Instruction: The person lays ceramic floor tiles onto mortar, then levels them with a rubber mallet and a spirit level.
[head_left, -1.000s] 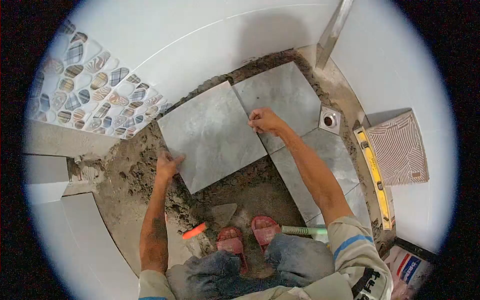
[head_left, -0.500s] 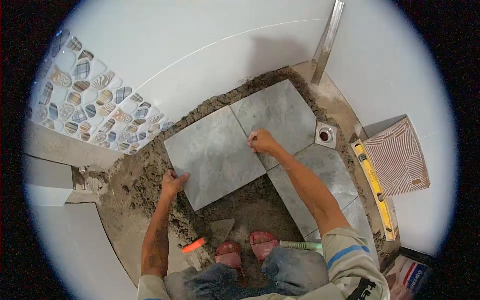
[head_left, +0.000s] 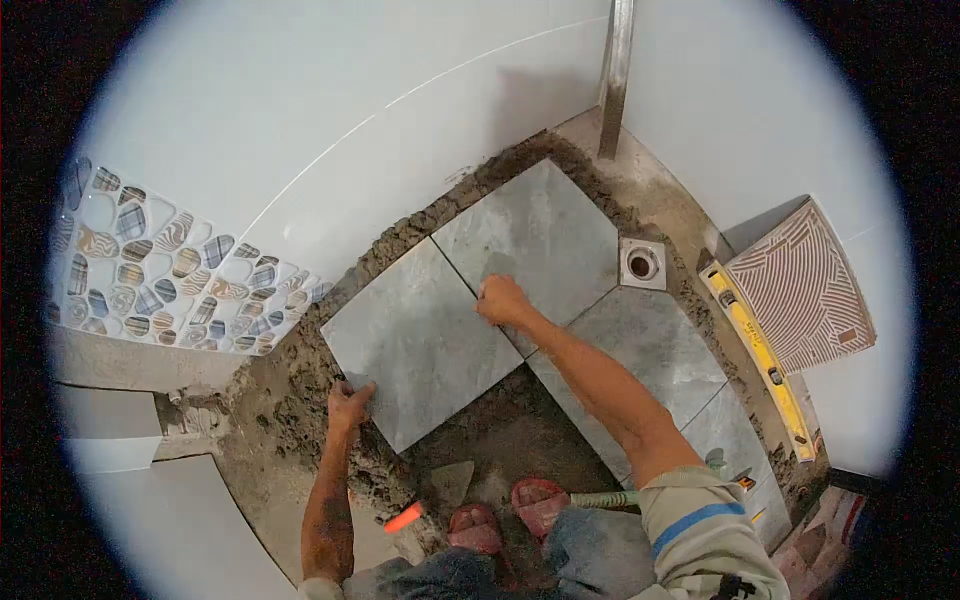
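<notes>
My left hand (head_left: 350,405) grips the left edge of a grey marbled floor tile (head_left: 420,345), thumb over its top face. My right hand (head_left: 503,301) is closed in a pinch or fist above the dark joint between this tile and a second grey tile (head_left: 535,215); whatever its fingers hold is hidden. More grey tiles (head_left: 645,340) lie to the right, beside a square metal floor drain (head_left: 642,263). Close to my feet is a trowel blade (head_left: 453,482), with an orange handle-like piece (head_left: 403,517) to its left.
Wet mortar (head_left: 390,243) borders the tiles along the white wall. A yellow spirit level (head_left: 760,360) lies at the right beside a ridged tile piece (head_left: 805,290) leaning on the wall. A metal bar (head_left: 616,80) stands in the corner. Pink sandals (head_left: 540,505) are on my feet.
The view has tilted and shifted. My left hand stays on the tile's edge; my right hand stays over the joint, its fingers curled more tightly.
</notes>
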